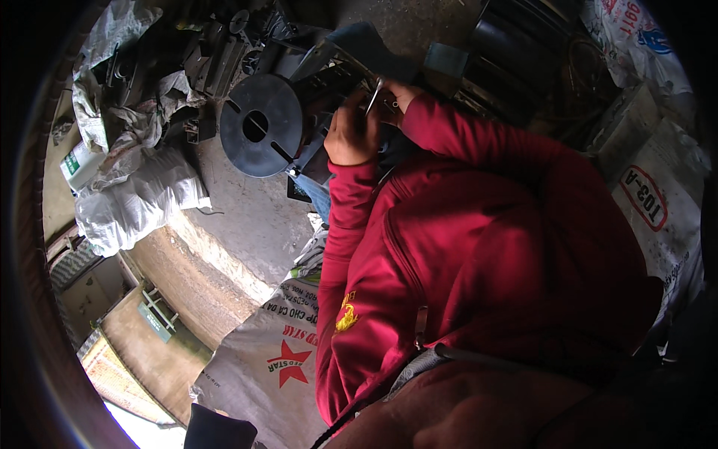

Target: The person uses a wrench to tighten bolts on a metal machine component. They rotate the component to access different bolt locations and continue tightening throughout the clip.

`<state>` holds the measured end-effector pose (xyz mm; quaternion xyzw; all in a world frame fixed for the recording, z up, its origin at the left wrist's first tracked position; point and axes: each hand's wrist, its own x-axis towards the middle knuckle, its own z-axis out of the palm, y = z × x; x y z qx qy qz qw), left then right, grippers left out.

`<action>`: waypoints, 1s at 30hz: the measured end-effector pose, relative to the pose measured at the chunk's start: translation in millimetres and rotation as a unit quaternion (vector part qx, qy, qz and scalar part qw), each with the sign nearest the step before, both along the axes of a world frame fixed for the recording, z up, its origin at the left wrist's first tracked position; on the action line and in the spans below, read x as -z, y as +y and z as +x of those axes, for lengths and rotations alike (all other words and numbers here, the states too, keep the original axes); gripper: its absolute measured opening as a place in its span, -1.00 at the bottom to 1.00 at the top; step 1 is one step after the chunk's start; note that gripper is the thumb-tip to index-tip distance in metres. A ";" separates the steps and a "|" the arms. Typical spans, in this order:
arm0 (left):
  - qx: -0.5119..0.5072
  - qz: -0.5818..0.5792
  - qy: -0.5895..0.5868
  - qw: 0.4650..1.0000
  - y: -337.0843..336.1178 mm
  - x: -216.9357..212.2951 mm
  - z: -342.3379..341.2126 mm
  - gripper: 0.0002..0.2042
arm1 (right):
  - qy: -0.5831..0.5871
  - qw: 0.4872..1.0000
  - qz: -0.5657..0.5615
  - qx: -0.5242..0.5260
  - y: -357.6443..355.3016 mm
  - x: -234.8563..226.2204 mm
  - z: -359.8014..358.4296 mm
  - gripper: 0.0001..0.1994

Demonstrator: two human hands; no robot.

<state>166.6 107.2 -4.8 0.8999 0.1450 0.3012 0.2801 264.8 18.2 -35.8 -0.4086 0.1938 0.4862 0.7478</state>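
My left hand (351, 133) is closed, its fingers curled at the lower end of a slim, shiny metal rod (374, 97). The rod slants up between my two hands; its exact kind is too small to tell. My right hand (400, 96) is bent in close to it with the fingers curled, and what they grip is hidden in shadow. Just left of my hands is a dark machine part with a round, slotted grey metal disc (247, 153). A dark blue-grey panel (370, 46) rises just beyond my fingers.
White sacks (142, 198) and dark metal parts (224, 56) lie at the left. A printed sack (254, 374) with a red star is beside my left arm. More sacks (658, 194) and a large dark drum-like object (516, 45) stand at the right.
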 end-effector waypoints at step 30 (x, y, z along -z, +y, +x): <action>0.050 -0.153 -0.066 0.985 2.7 46.1 -40.0 -0.89 | -0.191 0.970 -0.120 -0.085 0.2 19.4 15.4 -0.69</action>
